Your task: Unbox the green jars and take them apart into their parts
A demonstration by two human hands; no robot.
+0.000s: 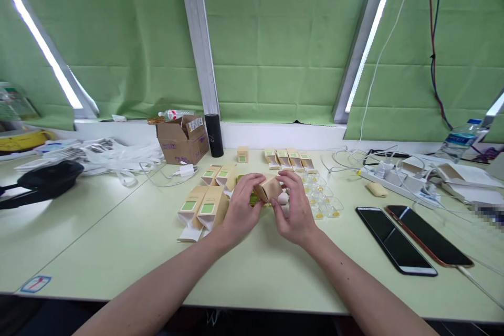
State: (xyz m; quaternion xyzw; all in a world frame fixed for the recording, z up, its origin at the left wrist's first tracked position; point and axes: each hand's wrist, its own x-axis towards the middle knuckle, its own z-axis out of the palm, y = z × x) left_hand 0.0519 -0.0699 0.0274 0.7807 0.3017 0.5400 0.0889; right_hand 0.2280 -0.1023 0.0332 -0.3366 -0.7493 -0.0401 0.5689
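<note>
Both my hands hold a small brown cardboard box (268, 188) between them above the middle of the table. My left hand (243, 211) grips its left side, fingers over the top. With fingertips and thumb, my right hand (296, 212) closes on the right side. A small whitish rounded thing (282, 198) shows beside the right fingers; I cannot tell its kind. Something green (254, 199) lies behind the left hand, mostly hidden. Left of my hands lie several larger tan boxes with green labels (212, 206), the nearer ones with white flaps open. Clear plastic pieces with yellow spots (319, 202) lie at right.
A closed small box (243, 155) and a row of open boxes (289, 159) stand at the back. Beyond are a carton (183, 139) and a black cylinder (213, 135). Two phones (397, 241) (430, 235), a power strip (401, 184) and tangled cables occupy the right.
</note>
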